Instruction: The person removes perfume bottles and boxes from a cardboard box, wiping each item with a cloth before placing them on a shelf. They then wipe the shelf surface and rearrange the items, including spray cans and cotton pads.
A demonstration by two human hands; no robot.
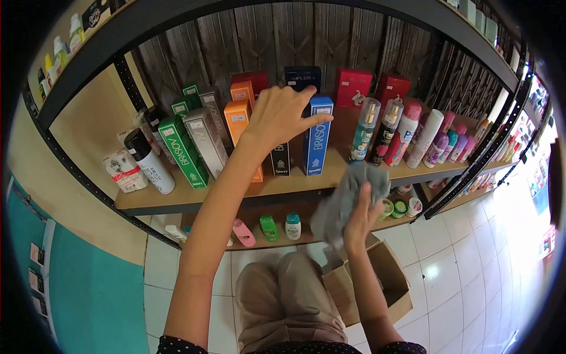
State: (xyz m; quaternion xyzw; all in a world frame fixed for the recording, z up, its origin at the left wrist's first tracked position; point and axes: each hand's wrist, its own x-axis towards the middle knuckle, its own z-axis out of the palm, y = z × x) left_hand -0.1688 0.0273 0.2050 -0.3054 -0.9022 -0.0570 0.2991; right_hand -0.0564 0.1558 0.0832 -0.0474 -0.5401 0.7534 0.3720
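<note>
My left hand reaches up to the wooden shelf and grips the top of a black box standing between an orange box and a blue box. My right hand is lower, in front of the shelf edge, holding a crumpled grey cloth.
Green boxes, red boxes, spray bottles and a black-capped can line the shelf. Small jars sit on the lower shelf. An open cardboard box stands on the white tiled floor by my knees.
</note>
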